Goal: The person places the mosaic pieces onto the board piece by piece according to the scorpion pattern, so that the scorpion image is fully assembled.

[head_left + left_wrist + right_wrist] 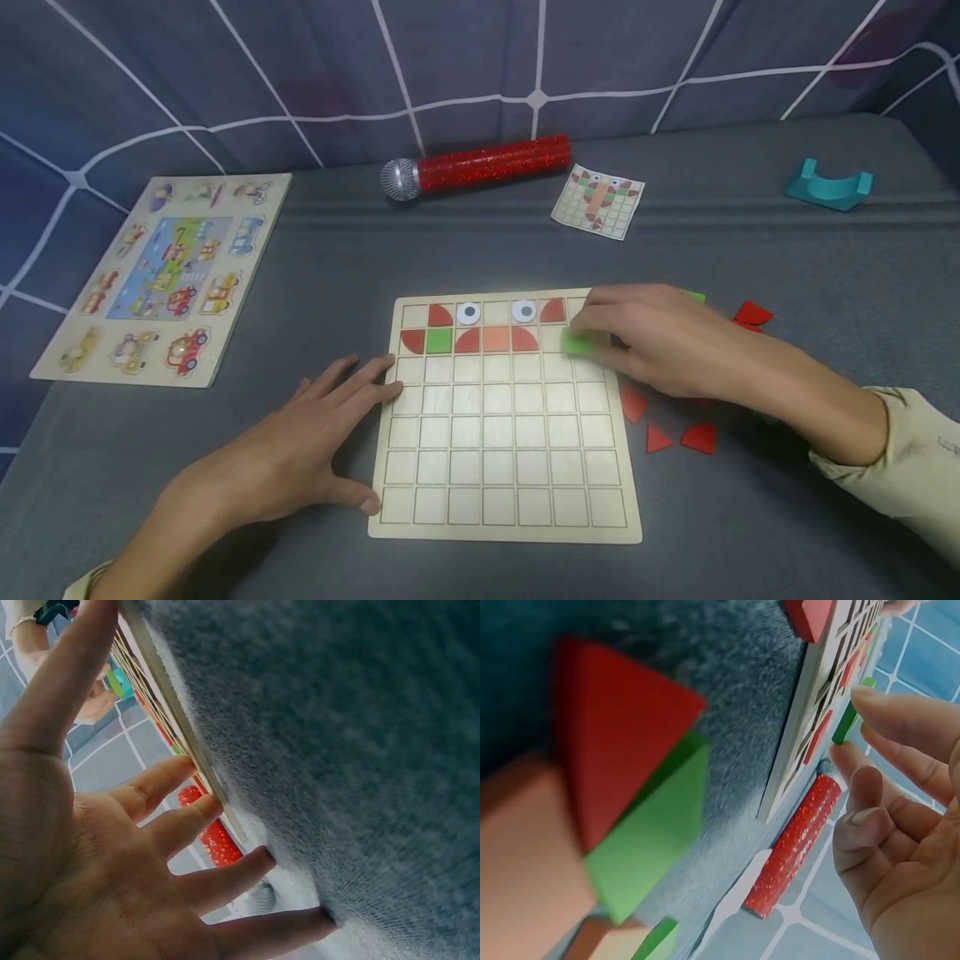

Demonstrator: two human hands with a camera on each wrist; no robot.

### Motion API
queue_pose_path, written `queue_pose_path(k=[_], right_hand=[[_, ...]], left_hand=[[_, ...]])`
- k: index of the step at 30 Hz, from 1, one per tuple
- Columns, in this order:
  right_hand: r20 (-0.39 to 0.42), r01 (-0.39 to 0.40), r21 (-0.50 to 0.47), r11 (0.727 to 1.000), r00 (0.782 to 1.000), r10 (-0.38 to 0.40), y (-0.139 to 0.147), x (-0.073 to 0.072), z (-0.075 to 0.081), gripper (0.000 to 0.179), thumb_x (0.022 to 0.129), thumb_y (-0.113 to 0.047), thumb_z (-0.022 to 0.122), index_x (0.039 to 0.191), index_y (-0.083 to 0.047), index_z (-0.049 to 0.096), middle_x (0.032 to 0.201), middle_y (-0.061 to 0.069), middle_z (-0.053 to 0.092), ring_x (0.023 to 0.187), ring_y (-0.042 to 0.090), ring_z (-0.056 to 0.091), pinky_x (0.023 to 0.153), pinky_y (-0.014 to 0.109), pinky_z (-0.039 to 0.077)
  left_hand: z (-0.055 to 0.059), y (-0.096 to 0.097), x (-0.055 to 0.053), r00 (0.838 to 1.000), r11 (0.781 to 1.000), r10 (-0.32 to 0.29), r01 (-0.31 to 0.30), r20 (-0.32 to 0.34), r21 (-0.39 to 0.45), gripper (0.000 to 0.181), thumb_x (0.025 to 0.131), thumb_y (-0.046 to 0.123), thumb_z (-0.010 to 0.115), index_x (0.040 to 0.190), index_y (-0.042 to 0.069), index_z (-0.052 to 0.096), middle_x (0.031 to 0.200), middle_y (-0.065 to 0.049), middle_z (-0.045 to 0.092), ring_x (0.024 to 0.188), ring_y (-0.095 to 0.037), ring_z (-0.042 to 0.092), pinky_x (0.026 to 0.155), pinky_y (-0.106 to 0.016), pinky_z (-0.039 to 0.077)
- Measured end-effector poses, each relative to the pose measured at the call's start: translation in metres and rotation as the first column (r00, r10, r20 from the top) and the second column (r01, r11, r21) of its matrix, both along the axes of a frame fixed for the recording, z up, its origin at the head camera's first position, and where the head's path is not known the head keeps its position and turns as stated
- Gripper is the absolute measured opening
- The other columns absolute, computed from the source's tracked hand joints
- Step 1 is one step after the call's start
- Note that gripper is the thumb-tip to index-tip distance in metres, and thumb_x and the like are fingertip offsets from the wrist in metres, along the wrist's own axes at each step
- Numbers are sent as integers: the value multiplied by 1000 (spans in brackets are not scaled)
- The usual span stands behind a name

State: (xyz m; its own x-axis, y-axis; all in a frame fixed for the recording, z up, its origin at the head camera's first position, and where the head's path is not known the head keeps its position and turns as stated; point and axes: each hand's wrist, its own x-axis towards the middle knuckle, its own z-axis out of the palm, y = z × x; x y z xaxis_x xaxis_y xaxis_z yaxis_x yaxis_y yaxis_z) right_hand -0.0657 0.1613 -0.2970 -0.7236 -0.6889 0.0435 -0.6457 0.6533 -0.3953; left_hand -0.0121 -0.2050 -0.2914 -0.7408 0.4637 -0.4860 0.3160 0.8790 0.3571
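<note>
A wooden grid board [502,467] lies flat, its top two rows partly filled with red quarter-round pieces, two googly-eye discs [468,314], a green square [438,340] and an orange square [496,338]. My right hand [660,342] pinches another green square [853,712] between thumb and fingertips, just over the second row near the right side. At the board's left edge, my left hand [277,454] rests with fingers spread, thumb and fingertips touching the rim. In the left wrist view those fingers [225,889] are extended along the board's side.
Loose red pieces [699,437] lie right of the board, some hidden under my right arm. Behind it are a red glittery microphone [491,164], a small pattern card [597,202] and a teal cradle-shaped block [829,187]. A vehicle picture puzzle [165,279] lies at left.
</note>
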Motion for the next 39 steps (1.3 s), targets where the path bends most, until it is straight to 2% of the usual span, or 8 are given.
queue_pose_path(k=[7, 15, 28, 39], right_hand=[[-42, -42, 9, 999, 998, 43, -14, -8, -7, 21, 82, -3, 74, 101, -12, 74, 92, -1, 63, 79, 13, 57, 69, 33, 51], [-19, -42, 36, 998, 999, 42, -23, -12, -7, 20, 87, -6, 71, 106, -9, 75, 104, 4, 67, 92, 19, 62, 80, 40, 55], [9, -30, 55, 998, 1000, 30, -25, -12, -6, 19, 86, -5, 72, 104, -9, 77, 102, 5, 67, 89, 20, 61, 79, 41, 55], [-24, -54, 24, 998, 998, 54, -24, -13, -7, 15, 82, -3, 75, 95, -11, 77, 93, 2, 64, 80, 16, 57, 71, 35, 53]], left_hand=[[0, 0, 0, 1000, 1000, 10, -10, 6, 7, 112, 56, 65, 84, 150, 24, 39, 163, -2, 17, 147, -42, 9, 104, -77, 13], [0, 0, 0, 1000, 1000, 7, -7, -4, 1, 111, 56, 65, 84, 150, 24, 40, 163, -2, 17, 147, -42, 9, 103, -77, 14], [0, 1, 0, 1000, 1000, 11, -11, 2, -4, 111, 55, 66, 83, 149, 25, 40, 163, -3, 18, 146, -43, 10, 103, -78, 13], [0, 2, -1, 1000, 1000, 15, -15, 5, -14, 113, 55, 65, 84, 150, 25, 40, 163, -2, 17, 147, -43, 9, 104, -77, 13]])
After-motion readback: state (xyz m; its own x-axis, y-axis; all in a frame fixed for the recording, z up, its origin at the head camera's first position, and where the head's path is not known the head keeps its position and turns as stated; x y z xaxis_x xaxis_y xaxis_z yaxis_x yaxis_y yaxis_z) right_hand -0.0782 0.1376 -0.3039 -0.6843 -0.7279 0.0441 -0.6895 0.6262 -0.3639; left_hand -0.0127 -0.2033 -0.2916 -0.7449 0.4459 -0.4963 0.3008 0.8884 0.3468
